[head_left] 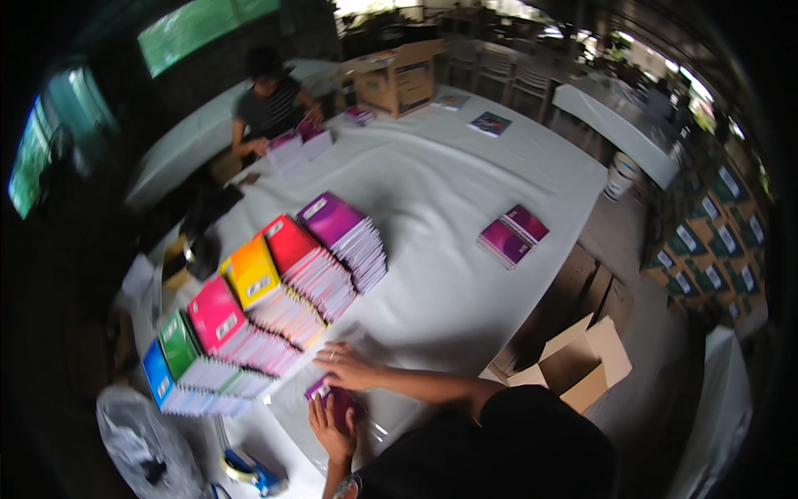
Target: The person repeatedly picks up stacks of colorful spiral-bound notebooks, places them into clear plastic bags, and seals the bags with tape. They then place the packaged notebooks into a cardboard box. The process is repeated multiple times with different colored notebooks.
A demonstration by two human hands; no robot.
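Observation:
A purple notebook (342, 402) lies on a clear plastic bag or sheet (391, 414) at the near edge of the table. My left hand (332, 426) rests on it with the fingers stretched out. Just beyond, my right hand (347, 367) is spread at the notebook's far side, over the plastic; whether it touches the notebook, I cannot tell. Left of both hands stand tall stacks of spiral notebooks: blue (156, 371), green (178, 339), pink (214, 313), yellow (250, 270), red (288, 241) and purple (331, 214).
Two small purple notebook piles (514, 236) sit toward the right of the white-covered table (440, 308). An open carton (573, 366) stands at my right. A blue tape dispenser (253, 472) and a plastic bag (141, 437) are at near left. Across the table, another person (268, 104) handles notebooks.

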